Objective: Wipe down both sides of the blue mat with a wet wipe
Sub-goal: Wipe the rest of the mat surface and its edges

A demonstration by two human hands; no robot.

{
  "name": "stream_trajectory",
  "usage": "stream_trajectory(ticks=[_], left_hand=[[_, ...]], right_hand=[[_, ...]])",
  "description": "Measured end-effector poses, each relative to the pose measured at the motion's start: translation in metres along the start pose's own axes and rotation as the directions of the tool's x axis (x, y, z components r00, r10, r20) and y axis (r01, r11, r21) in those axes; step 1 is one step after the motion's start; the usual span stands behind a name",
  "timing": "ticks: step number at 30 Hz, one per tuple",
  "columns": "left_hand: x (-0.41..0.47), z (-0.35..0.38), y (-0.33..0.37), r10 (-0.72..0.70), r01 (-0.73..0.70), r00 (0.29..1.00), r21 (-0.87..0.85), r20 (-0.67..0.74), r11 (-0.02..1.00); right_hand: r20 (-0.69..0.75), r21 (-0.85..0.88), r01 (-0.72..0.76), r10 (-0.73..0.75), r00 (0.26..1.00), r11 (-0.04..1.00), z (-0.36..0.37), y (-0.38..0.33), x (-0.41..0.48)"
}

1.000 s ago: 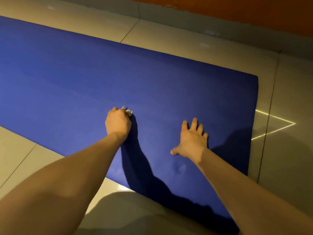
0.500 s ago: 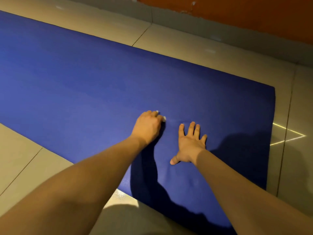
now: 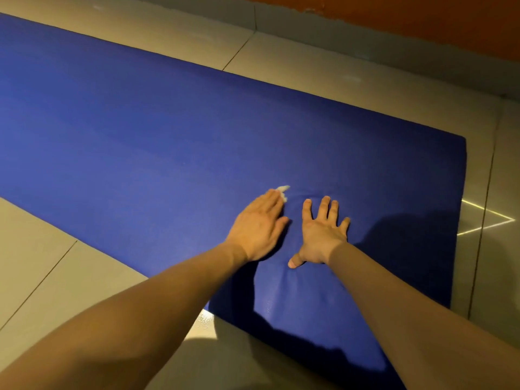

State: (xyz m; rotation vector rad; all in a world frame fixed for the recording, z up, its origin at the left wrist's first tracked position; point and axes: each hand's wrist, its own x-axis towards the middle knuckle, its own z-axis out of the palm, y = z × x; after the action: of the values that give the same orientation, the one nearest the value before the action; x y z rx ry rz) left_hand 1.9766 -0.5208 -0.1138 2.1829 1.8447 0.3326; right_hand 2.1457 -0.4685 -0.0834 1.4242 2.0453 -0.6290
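Now your blue mat [image 3: 140, 130] lies flat on the tiled floor [image 3: 309, 68]. Its long axis runs from your left, where it leaves the picture, across to your right, slanting towards you as it goes. Its short end is on your right, squarely cut and in full view, and the far long edge lies roughly along the grey skirting [image 3: 365, 38] under the orange wall [image 3: 422, 21].

Your left hand [image 3: 257, 226] rests on the mat near that right end, a little blurred. Its fingers are stretched out rather than curled, pressing the wet wipe [image 3: 282, 189] down, and only a white scrap of the wipe shows past the fingertips. Your right hand [image 3: 320, 235] lies just beside it, palm down and holding nothing, with fingers spread and thumb pointing back towards the near edge. The two hands are close but apart. Small creases show in the mat around the right hand. A thin triangle of light [image 3: 486, 220] lies on the floor just past the short end.
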Motion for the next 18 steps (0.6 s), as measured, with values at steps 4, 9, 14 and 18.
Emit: stream_trajectory(ticks=[4,9,14,18], left_hand=[[-0.006,-0.013,-0.022,0.074,-0.095,0.992,0.225,0.102,0.97],[-0.04,-0.035,-0.071,-0.25,0.248,0.968,0.303,-0.033,0.92],[-0.049,-0.033,-0.04,-0.344,0.358,0.93,0.102,-0.13,0.928],[-0.053,-0.003,0.026,-0.108,0.107,0.994,-0.061,-0.013,0.992]], right_hand=[[-0.014,-0.01,0.002,-0.002,1.0,1.0,0.002,0.004,0.0],[-0.008,-0.041,-0.003,0.003,1.0,0.999,0.001,-0.001,0.001],[-0.008,-0.034,-0.004,0.003,1.0,0.999,0.001,-0.001,0.001],[-0.014,-0.031,-0.016,0.016,1.0,0.999,0.002,-0.002,0.001]])
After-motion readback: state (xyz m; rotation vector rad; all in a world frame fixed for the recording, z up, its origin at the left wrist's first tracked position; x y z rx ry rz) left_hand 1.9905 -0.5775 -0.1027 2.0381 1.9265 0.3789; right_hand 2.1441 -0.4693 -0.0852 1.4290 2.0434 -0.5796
